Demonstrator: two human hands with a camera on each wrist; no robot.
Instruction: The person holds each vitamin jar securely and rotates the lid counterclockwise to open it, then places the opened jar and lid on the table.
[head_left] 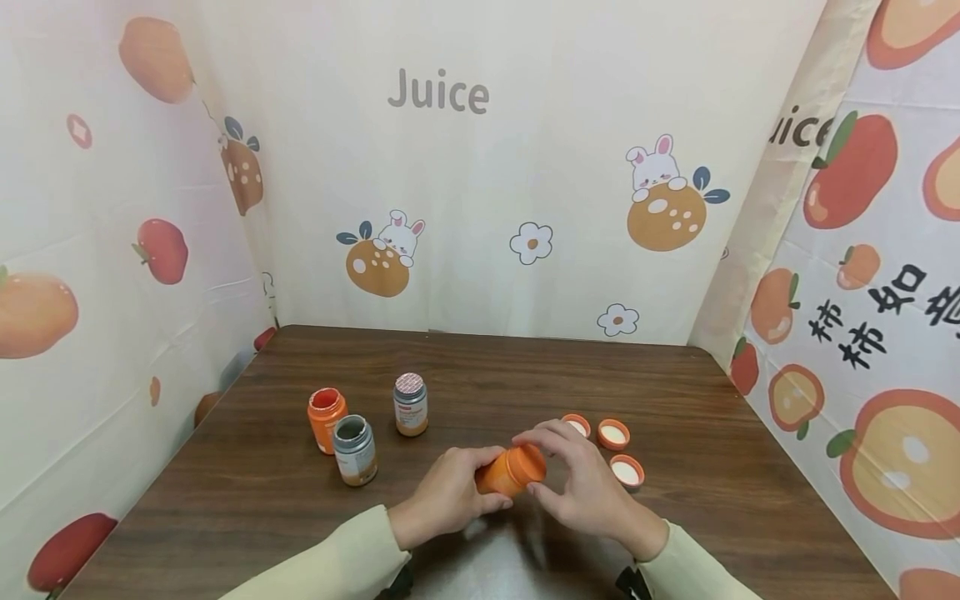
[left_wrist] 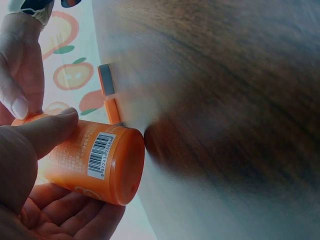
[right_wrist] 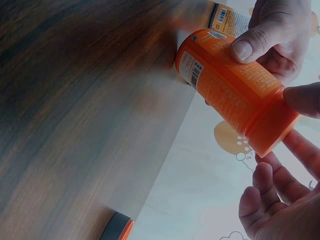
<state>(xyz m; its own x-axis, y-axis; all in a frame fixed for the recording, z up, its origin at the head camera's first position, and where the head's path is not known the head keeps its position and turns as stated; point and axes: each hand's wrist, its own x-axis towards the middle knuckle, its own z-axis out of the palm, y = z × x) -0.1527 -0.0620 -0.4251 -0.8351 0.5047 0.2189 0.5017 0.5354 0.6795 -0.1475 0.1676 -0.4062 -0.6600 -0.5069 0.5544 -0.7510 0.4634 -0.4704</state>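
Note:
An orange bottle (head_left: 498, 477) with a ribbed orange cap (head_left: 528, 463) is held tilted just above the table. My left hand (head_left: 455, 493) grips its body, thumb on one side and fingers curled beneath, as the left wrist view shows; a barcode label (left_wrist: 101, 155) faces that camera. My right hand (head_left: 585, 487) pinches the cap between thumb and fingertips, its other fingers loosely bent in the right wrist view. To the left stand an orange bottle without a cap (head_left: 326, 423), a grey bottle without a cap (head_left: 356, 454) and a grey bottle with a patterned seal (head_left: 411, 408).
Three orange-rimmed caps with white insides lie right of my hands: a front cap (head_left: 626, 472), a middle cap (head_left: 613, 434) and a rear cap (head_left: 576, 422), partly behind my right hand. A fruit-print curtain (head_left: 480, 183) surrounds the brown table (head_left: 525, 375).

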